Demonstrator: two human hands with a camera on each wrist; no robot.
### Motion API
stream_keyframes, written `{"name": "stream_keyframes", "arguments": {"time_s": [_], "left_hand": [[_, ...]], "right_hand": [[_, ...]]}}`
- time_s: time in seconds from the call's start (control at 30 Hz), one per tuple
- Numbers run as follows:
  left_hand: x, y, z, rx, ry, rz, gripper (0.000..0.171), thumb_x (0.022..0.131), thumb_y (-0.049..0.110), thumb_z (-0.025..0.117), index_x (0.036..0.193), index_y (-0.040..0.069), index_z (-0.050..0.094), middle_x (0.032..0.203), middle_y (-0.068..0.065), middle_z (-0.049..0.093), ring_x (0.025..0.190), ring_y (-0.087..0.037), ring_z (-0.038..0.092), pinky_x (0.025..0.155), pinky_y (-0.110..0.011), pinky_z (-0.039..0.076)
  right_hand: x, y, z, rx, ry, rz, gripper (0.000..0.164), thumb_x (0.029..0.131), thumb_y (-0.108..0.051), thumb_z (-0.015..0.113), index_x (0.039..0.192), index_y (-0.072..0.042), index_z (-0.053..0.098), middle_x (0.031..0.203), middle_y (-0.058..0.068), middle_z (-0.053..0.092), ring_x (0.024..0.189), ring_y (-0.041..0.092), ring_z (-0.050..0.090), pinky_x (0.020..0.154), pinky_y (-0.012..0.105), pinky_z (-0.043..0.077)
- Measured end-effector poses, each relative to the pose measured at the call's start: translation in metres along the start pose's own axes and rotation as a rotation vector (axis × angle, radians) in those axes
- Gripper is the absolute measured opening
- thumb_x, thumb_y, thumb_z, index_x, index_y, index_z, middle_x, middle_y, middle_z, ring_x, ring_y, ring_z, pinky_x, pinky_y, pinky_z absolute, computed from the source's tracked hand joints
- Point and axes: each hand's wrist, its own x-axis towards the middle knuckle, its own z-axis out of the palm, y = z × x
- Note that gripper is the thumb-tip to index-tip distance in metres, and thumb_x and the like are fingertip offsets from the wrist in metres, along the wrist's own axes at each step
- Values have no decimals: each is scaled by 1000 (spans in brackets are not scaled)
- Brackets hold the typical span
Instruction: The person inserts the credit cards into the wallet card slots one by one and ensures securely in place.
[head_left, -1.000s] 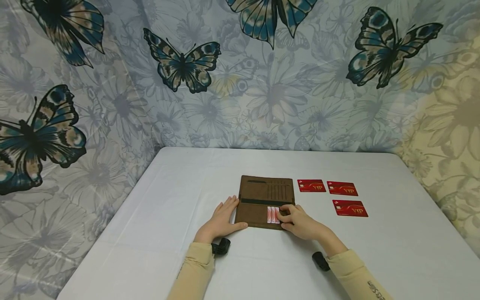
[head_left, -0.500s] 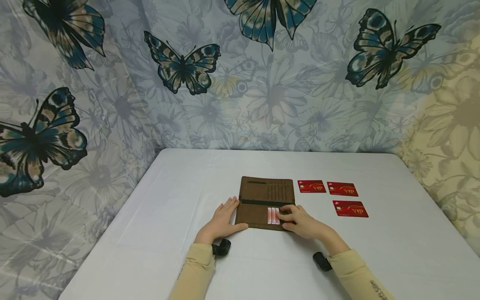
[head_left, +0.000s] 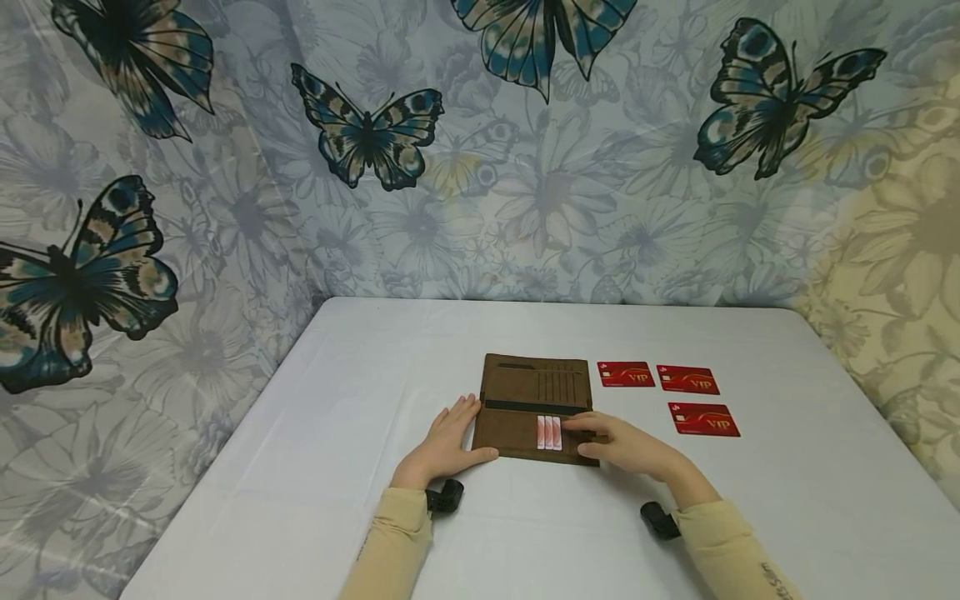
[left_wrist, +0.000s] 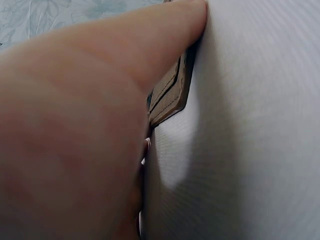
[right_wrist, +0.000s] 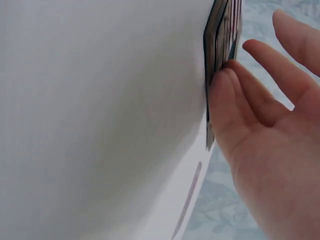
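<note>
A brown wallet (head_left: 517,429) lies unfolded on the table, its upper half lined with card slots. Three pink-and-white card edges (head_left: 549,433) show side by side in the lower half. My left hand (head_left: 442,442) lies against the wallet's left edge, fingers straight, thumb at the lower left corner; in the left wrist view the thumb (left_wrist: 155,37) covers part of that corner. At the lower right part of the wallet is my right hand (head_left: 626,446), its index finger stretched beside the card edges and its thumb apart. The right wrist view has its fingertips touching the wallet (right_wrist: 215,50).
Three red VIP cards lie flat right of the wallet: one near its upper right corner (head_left: 626,374), one beside that (head_left: 687,380), one lower (head_left: 703,419). A white cloth covers the table (head_left: 315,400). Behind hangs a butterfly-patterned backdrop (head_left: 525,233).
My right hand has drawn slightly to the right, off the card edges, and its fingers have loosened and spread. The left hand has stayed in place at the wallet's edge.
</note>
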Motion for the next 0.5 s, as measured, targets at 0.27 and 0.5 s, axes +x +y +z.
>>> {"name": "stream_keyframes", "arguments": {"time_s": [0.27,0.5], "left_hand": [[0,1,0,5,-11,-13,89,75,61,49,138,8,18,143,-5,11,129,-16,5,103,-37,2],[0,2,-2,13,-6,-10,89,75,60,49,138,6,18,143,-6,11,129,-16,5,103,-37,2]], "right_hand": [[-16,7,-15,40,-1,45,46,82,-26,58,125,-13,47,127,12,41,113,33,37,83,48,39],[-31,16,-37,86,59,80,49,81,-25,61,125,-10,46,125,14,43,112,33,40,86,49,37]]}}
